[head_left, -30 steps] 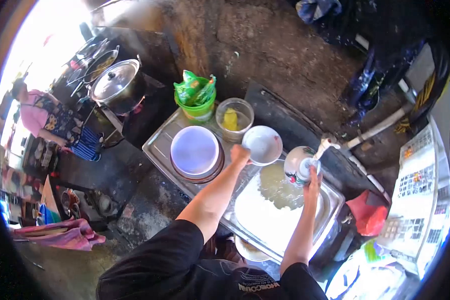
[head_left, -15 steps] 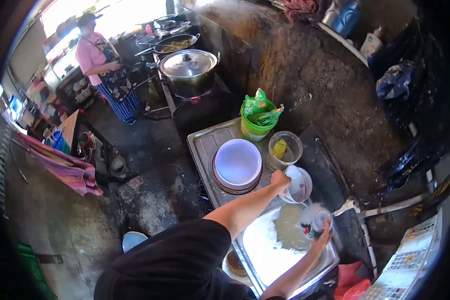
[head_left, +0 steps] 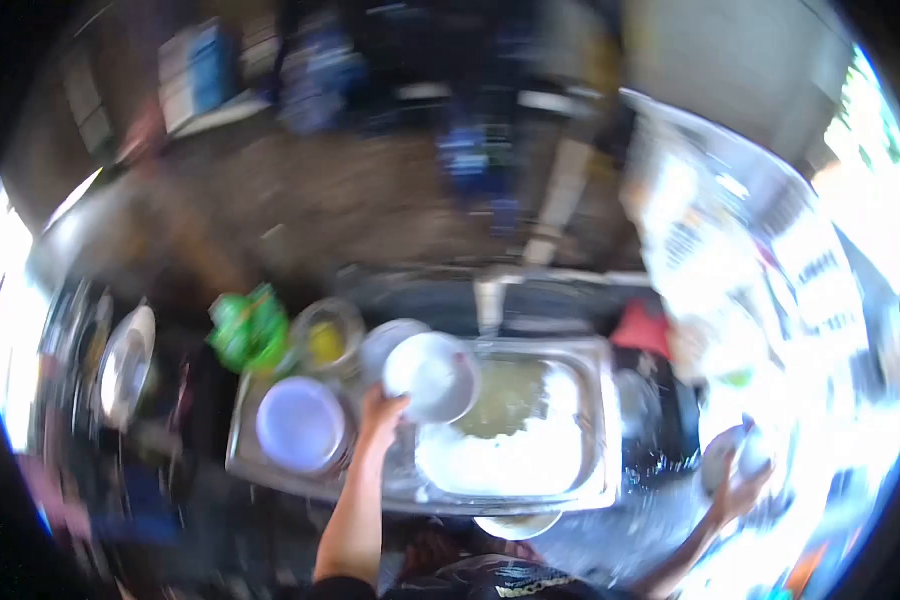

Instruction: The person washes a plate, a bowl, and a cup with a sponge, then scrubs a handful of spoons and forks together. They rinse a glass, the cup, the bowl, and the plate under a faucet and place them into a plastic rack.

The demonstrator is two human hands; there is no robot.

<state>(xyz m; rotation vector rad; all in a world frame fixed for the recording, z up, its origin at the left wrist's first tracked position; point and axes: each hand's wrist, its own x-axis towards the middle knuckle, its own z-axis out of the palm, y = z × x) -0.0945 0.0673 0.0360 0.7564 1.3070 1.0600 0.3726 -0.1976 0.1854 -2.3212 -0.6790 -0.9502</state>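
1. Evidently the view had been swung round since the earlier pictures, and the present picture was badly blurred; the sink (head_left: 600,400) was now seen squarely from above, its basin filled with cloudy water and white foam.
2. The white bowl (head_left: 432,377), held half a second earlier over the draining board, was now held by the left hand (head_left: 382,408) above the basin's left edge; the fingers were closed on its rim, the open side turned up toward the camera.
3. The small patterned bowl (head_left: 735,455), held under the tap (head_left: 488,305) before, had been carried well clear of the sink's right edge by the right hand (head_left: 738,487); it seemed to be gripped from below, though the blur left the hold uncertain; rinsing at the tap was judged to be over for that piece.
4. On the draining board's left part a stack of plates (head_left: 301,424) was seen, the top one pale and empty.
5. Near the board's far edge a green tub (head_left: 250,335) stuffed with green packets and a clear jar (head_left: 325,338) holding something yellow were set side by side.
6. Under the sink's near edge another pale dish (head_left: 517,524) was partly hidden.
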